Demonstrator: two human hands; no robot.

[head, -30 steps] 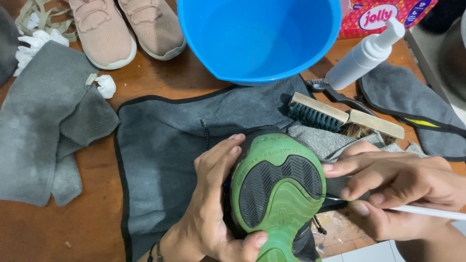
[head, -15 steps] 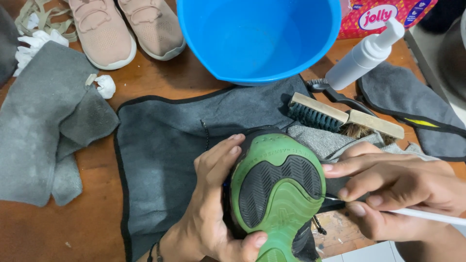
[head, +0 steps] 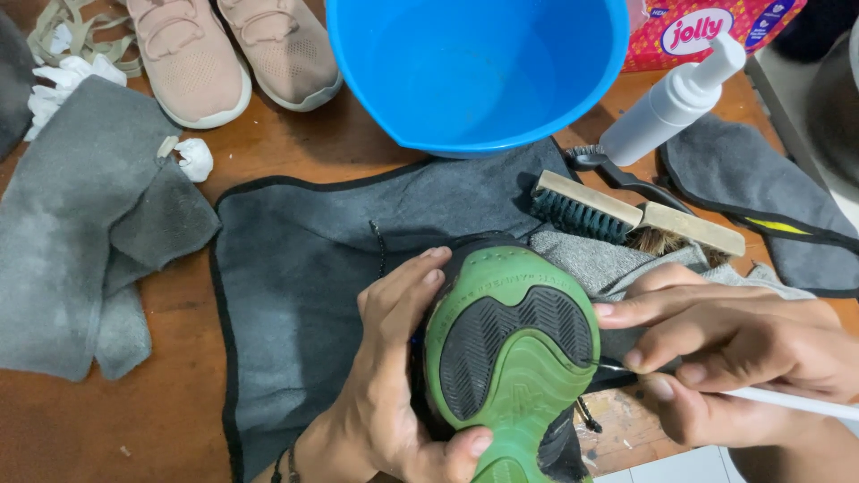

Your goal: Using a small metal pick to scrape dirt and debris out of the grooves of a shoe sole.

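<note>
One black shoe (head: 510,358), green sole up, between both hands

Green-soled shoe (head: 514,358) (black tread grooves), blue basin (head: 483,67), pink sneakers (head: 233,54).

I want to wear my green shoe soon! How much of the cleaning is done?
Set out already: the blue basin, two brushes, a white pump bottle and grey cloths. In hand: the left hand holds the green-soled shoe sole up, and the right hand works a thin white-handled tool at the sole's edge. Left: I can't tell how clean the sole is; the pink shoes wait aside.
</note>
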